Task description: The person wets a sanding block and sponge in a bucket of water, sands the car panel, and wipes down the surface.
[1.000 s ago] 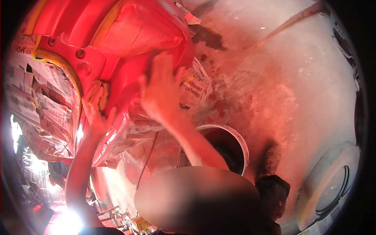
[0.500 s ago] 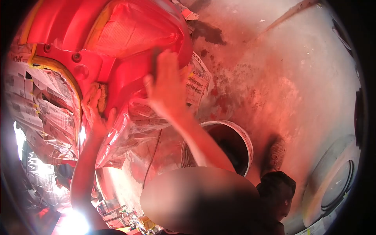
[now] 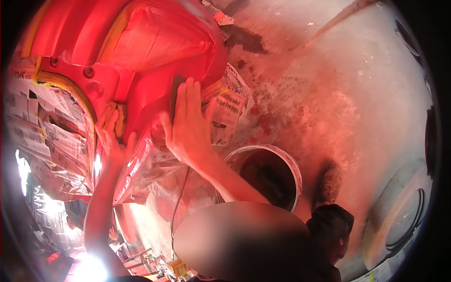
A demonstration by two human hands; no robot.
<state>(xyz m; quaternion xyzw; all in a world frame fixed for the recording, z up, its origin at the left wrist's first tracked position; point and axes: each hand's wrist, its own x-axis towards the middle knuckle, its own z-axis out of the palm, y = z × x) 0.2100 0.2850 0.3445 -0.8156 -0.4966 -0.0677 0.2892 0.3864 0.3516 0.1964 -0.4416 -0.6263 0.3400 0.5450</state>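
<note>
A glossy red vehicle body panel (image 3: 155, 94) fills the upper left, with newspaper (image 3: 58, 136) and yellow tape (image 3: 70, 80) masking its edges. My left hand (image 3: 112, 138) rests on the panel's lower part, fingers curled against a tan sponge (image 3: 120, 121), thumb apart. My right hand (image 3: 190, 134) lies on the panel to the right, its fingers together and stretched along a dark flat pad (image 3: 176, 96). Most of the pad is hidden under these fingers, so its exact kind cannot be made out.
Below my right forearm stands a round bucket (image 3: 296, 174) with a dark inside. A shoe (image 3: 331, 183) shows on the stained floor (image 3: 324, 113). A wheel-like round object (image 3: 404, 221) lies at right. A cable (image 3: 181, 202) hangs below the panel. A blurred oval covers the lower middle.
My right hand has moved down and slightly left along the panel with the dark pad. My left hand stays with the sponge. The whole view has shifted slightly.
</note>
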